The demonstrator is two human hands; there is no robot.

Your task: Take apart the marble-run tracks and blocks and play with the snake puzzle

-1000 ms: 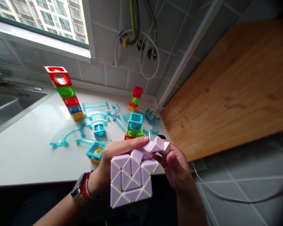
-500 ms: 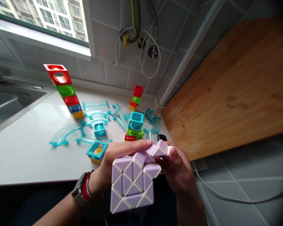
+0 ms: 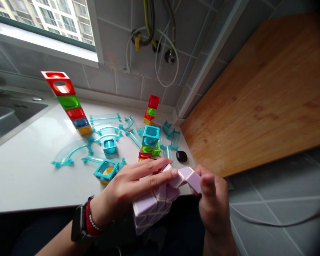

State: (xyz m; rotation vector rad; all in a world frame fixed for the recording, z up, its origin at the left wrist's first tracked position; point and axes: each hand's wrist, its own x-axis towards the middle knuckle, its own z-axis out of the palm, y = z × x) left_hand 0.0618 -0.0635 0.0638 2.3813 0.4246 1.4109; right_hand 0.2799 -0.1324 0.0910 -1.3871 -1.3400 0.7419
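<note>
A lilac snake puzzle [image 3: 152,209] with white edges is held in front of me, most of it folded into a compact block and its end sticking out to the right. My left hand [image 3: 134,181] lies over the top of the block, fingers wrapped across it toward the protruding end. With thumb and fingers, my right hand [image 3: 213,199] pinches the end wedge of that loose segment. Part of the block is hidden under my left hand.
Behind my hands on the white counter [image 3: 29,170] are a tall block tower [image 3: 69,103], shorter towers [image 3: 150,137], teal track pieces [image 3: 72,153], an open teal cube [image 3: 106,170] and a black oval object [image 3: 181,156]. A wooden board [image 3: 266,96] leans at the right; a sink [image 3: 5,117] is at left.
The block has tipped, showing its side instead of its broad face. My left hand has moved over its top, and my right hand has shifted right with the end segment.
</note>
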